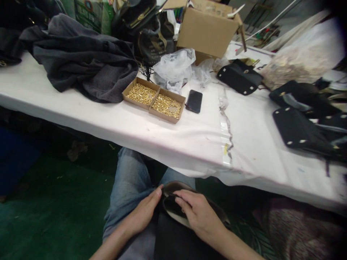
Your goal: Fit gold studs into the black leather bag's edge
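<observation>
Head view: touching a glossy black piece (171,211) over blue jeans (127,180) with left hand (142,215) and right hand (199,213)

Laying the left hand against the left edge of the glossy black piece, holding its fingers straight and close together. Curling the right hand over the upper side, holding the thumb near bent fingers; being unable to tell about anything pinched beneath the fingertips. Showing the glossy black piece between and under the hands, just short of the white-covered table (200,141), hiding part of its outline behind the right hand.

Straight ahead of the hands, showing two cardboard trays (164,116), touching side by side and holding small gold-coloured pieces (141,94). Just right of these, ahead of the right hand, showing a dark phone (194,101) lying flat. Farther beyond the hands, showing a crumpled clear plastic bag (175,66) and, behind it, an open cardboard box (206,34).

Ahead and left of the left hand, showing a heap of dark grey cloth (89,61). Ahead and right of the right hand, showing a studded black piece (238,76), then a loose pile of black pieces (295,126) nearer. Behind that pile, showing a bulging clear sack (300,59), its contents too blurred for naming.
</observation>
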### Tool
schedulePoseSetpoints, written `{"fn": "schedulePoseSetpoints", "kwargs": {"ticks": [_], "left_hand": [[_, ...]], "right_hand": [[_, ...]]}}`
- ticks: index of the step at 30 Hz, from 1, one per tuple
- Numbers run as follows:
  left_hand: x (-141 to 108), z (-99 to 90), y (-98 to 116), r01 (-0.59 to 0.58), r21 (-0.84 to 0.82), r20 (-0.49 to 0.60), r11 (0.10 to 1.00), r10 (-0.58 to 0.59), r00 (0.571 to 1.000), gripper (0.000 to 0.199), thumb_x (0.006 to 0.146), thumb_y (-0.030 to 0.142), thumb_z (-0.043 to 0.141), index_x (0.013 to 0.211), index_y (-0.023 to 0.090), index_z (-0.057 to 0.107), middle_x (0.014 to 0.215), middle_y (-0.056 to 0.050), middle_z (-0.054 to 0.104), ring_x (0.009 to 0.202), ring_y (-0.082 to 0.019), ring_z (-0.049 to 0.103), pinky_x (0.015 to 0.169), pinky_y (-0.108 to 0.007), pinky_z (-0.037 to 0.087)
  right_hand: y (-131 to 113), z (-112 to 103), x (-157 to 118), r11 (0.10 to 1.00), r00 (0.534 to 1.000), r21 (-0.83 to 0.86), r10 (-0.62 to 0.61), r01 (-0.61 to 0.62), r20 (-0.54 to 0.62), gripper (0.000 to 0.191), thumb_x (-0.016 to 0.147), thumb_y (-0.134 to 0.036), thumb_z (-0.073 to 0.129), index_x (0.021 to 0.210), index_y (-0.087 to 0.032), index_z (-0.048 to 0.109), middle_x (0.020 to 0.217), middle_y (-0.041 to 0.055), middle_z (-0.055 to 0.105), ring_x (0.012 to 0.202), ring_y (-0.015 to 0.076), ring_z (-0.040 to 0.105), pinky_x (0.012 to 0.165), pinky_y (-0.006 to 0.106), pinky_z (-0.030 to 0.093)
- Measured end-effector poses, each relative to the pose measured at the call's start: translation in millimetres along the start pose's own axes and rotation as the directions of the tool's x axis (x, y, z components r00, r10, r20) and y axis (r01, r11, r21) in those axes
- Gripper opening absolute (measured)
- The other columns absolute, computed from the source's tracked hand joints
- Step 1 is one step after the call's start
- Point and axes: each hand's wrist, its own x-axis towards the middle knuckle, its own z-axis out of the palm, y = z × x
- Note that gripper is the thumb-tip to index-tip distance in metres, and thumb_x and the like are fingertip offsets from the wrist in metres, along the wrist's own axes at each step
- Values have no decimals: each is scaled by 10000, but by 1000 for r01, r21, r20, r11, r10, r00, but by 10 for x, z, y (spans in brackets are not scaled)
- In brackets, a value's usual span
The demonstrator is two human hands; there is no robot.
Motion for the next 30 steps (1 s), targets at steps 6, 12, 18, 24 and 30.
{"fn": "schedulePoseSetpoints", "kwargs": {"ticks": [6,12,18,24,30], "left_hand": [[-54,-32,-81,74,223,-4,972,-75,997,850,1098,832,435,1743,280,475,1864,-43,396,1775,-273,289,1518,-510,76],[-22,-64,-130,89,287,-3,954,-92,996,986,1071,891,372,1772,199,410,1881,-85,345,1783,-294,269,1516,-501,96],[57,-59,-200,55,418,64,907,-90,994,1046,1092,862,220,1792,91,323,1897,-122,287,1791,-255,240,1521,-495,101],[110,-55,-200,58,414,47,909,-85,995,1061,1080,878,211,1786,98,350,1889,-122,323,1785,-248,260,1523,-478,110],[124,-39,-201,54,390,33,919,-73,997,1118,1056,917,183,1774,81,371,1880,-151,346,1778,-272,283,1523,-488,124]], "right_hand": [[-48,59,-35,990,994,-88,-108,108,13,316,1201,-273,481,1246,-210,787,1238,89,798,1152,255,751,1045,384,571],[-27,157,-32,972,982,-144,-173,183,79,306,1204,-191,461,1304,-215,750,1304,90,773,1223,234,740,1111,365,590],[96,186,-45,765,941,-558,-320,323,107,378,1123,-107,621,1464,-250,697,1282,106,728,1098,325,709,923,506,642],[79,220,-30,739,893,-549,-448,391,34,184,1130,-121,673,1288,-195,730,1067,60,731,912,241,701,778,386,604],[156,259,-15,740,846,-528,-528,417,-72,143,1155,-165,684,1278,-189,753,1147,60,802,971,216,779,895,353,667]]}}
